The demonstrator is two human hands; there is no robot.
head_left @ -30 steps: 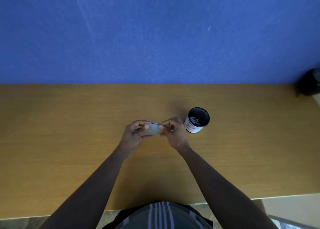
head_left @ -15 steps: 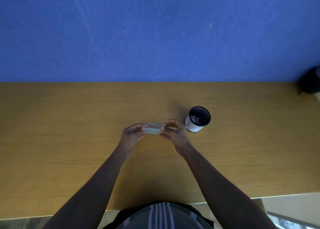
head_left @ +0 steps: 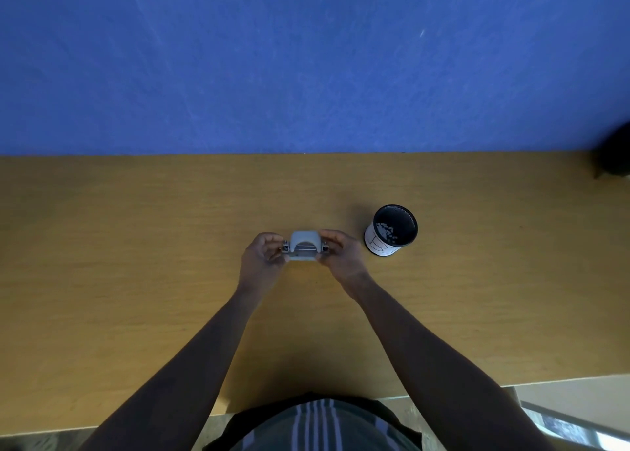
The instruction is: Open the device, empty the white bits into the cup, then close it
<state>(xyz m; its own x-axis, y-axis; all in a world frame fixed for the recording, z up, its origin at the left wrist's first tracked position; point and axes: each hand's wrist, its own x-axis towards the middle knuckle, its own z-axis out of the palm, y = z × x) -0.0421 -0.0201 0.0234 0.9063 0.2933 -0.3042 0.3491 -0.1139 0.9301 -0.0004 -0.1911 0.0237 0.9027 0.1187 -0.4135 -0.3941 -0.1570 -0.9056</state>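
Observation:
The device (head_left: 304, 246) is a small grey hole punch with a rounded handle on top. It sits upright at the middle of the wooden table (head_left: 136, 280), held at both ends. My left hand (head_left: 261, 259) grips its left end and my right hand (head_left: 342, 256) grips its right end. To the right stands the cup (head_left: 391, 229), white outside and black inside, with white bits lying in its bottom. The cup is a short way from my right hand and does not touch it.
A blue wall (head_left: 306, 58) rises behind the table's far edge. A dark object (head_left: 615, 157) sits at the far right edge of the table. The table's near edge runs just in front of my torso.
The device has turned from its flat underside facing me to upright with the handle on top. Both hands have shifted to its ends. The cup has not moved.

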